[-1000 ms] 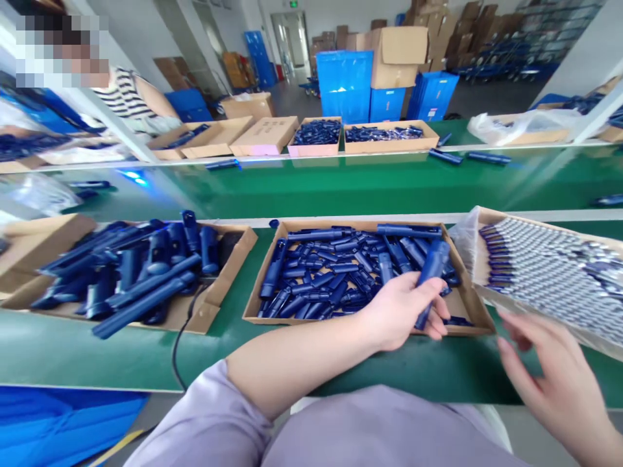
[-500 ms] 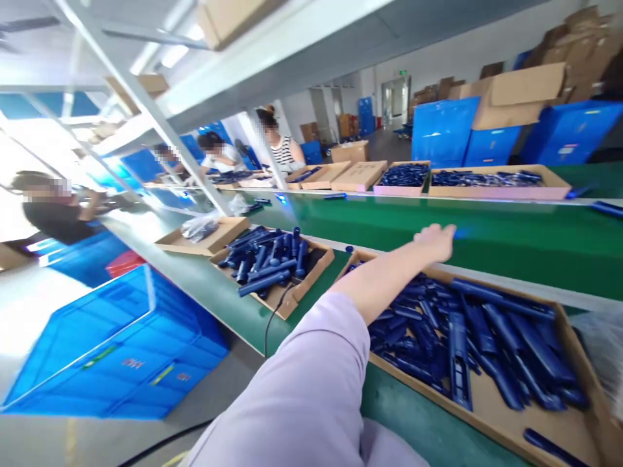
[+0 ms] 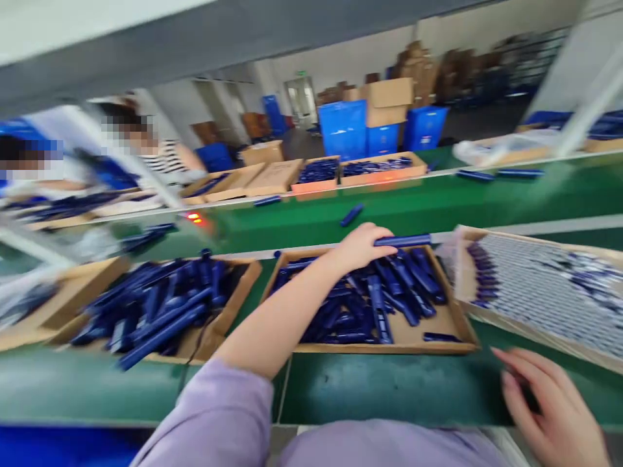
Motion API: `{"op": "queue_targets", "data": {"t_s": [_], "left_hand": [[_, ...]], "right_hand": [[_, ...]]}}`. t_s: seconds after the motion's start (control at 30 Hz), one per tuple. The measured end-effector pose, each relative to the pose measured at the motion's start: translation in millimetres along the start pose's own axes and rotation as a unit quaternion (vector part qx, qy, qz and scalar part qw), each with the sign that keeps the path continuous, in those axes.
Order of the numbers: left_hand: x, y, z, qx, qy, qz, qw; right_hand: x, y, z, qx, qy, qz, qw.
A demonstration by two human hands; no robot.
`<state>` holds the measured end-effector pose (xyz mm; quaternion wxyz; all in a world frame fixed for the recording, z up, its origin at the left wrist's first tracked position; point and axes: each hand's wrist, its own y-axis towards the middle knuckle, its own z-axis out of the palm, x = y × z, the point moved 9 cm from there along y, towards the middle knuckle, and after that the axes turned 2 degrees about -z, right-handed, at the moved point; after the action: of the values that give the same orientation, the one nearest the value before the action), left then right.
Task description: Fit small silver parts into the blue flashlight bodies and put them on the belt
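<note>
My left hand [image 3: 364,246] is closed around one end of a dark blue tube [image 3: 407,240], which points right above the back edge of a cardboard tray [image 3: 418,348]. That tray holds many dark blue plastic parts [image 3: 341,314]. At the lower right, my right hand [image 3: 548,402] hangs over the green table edge, fingers apart and slightly curled, with nothing visible in it. A second cardboard tray [image 3: 246,285] to the left is piled with blue tubes [image 3: 168,318]. Another blue tube [image 3: 352,215] lies on the green belt [image 3: 302,224] beyond my left hand.
At the right, a large box [image 3: 535,275] holds rows of small grey and blue parts. Across the belt are open cartons [image 3: 384,167] of blue parts and a person in a striped top [image 3: 168,159]. A grey shelf [image 3: 195,45] crosses overhead.
The view has swung to the right. My left hand, earlier reaching over the belt, is now back above the tray's rear edge with a blue tube in it. My right hand has come into view.
</note>
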<state>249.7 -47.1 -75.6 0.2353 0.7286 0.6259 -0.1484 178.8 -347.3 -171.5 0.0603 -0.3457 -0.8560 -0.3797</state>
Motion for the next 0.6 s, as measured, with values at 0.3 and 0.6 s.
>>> {"op": "queue_targets", "data": {"t_s": [0.3, 0.6], "left_hand": [[-16.7, -45.0, -35.3, 0.003, -0.261, -0.113, 0.959], [-24.3, -44.8, 12.3, 0.017, -0.578, -0.119, 0.807]], "right_hand": [[-56.9, 103.6, -12.9, 0.198, -0.133, 0.028, 0.971], [-62.1, 165.9, 51.3, 0.347, -0.289, -0.055, 0.890]]}}
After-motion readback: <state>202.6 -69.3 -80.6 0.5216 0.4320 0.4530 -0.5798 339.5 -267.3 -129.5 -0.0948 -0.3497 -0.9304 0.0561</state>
